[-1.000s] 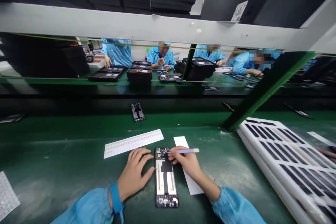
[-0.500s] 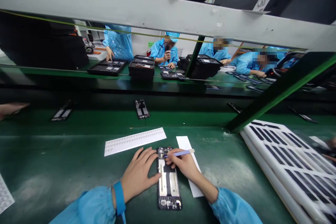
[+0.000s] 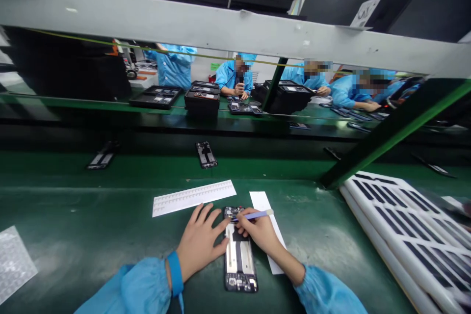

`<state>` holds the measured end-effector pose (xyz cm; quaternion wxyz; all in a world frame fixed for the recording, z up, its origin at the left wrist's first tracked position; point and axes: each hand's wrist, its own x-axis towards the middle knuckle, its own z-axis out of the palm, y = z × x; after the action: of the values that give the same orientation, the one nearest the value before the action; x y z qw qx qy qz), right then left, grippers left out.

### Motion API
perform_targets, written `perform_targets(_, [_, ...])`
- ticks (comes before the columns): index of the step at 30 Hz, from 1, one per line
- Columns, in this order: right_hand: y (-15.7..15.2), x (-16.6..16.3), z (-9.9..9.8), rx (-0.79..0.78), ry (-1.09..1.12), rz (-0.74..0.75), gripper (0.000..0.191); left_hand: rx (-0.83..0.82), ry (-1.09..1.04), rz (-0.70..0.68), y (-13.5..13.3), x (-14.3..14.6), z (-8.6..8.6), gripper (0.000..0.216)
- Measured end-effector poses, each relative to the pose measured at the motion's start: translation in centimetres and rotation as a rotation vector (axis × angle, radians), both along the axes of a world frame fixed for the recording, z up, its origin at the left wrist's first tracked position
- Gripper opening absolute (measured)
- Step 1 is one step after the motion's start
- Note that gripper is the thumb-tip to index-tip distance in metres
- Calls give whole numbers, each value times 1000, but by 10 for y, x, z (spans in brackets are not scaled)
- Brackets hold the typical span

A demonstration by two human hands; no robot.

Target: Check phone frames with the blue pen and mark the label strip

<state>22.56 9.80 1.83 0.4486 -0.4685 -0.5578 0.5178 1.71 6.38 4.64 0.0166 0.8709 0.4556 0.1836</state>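
An opened phone (image 3: 240, 255) lies lengthwise in front of me on the green bench, its inner parts showing. My left hand (image 3: 201, 238) is spread, with its thumb and a fingertip against the phone's left edge and upper part. Between the fingers of my right hand (image 3: 259, 230) is a thin purple stick tool (image 3: 253, 215) with a pale end. Its tip points at the small parts near the phone's top; whether it touches them is hard to see. A blue wrist strap (image 3: 175, 274) circles my left wrist.
A white sticker sheet (image 3: 195, 198) lies beyond my left hand, a blank white strip (image 3: 262, 201) beside my right. White slotted trays (image 3: 408, 228) are stacked at right, below a slanting green post (image 3: 397, 132). Farther off lies another opened phone (image 3: 206, 155); co-workers in blue sit behind.
The view has shifted slightly. My left fingers have moved a little over the phone's upper part, while my right hand keeps the stick there. The standing co-worker's hand has lifted from the tray.
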Motion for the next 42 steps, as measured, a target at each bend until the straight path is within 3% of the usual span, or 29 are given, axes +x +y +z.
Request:
perform_targets(3, [-3,0,7,106,-1,-137,51,33,22,-5,-4,6,3,42])
perform_targets(6, [1,-13,28,245,4,-219,45,26,-51,18,-6,8,2,38])
perform_targets(8, [10,-35,46,262,18,-150,42,50,-125,27,-7,2,0,34])
perform_targets(11, [26,-86,62,157,53,73,52,109,-188,68,-5,-27,-1,19])
perform_targets(14, [37,-139,53,34,78,220,57,139,-214,205,2,-77,0,23])
perform_targets(18, [38,-180,22,-30,84,214,59,163,-236,416,14,-139,-2,23])
perform_targets(23, [36,-185,5,-59,66,221,55,113,-206,403,20,-156,-12,19])
perform_targets(29, [39,-181,6,-104,46,269,49,81,-199,392,21,-153,-17,22])
perform_targets(42, [39,-179,11,-138,108,320,57,94,-197,392,22,-153,-17,19])
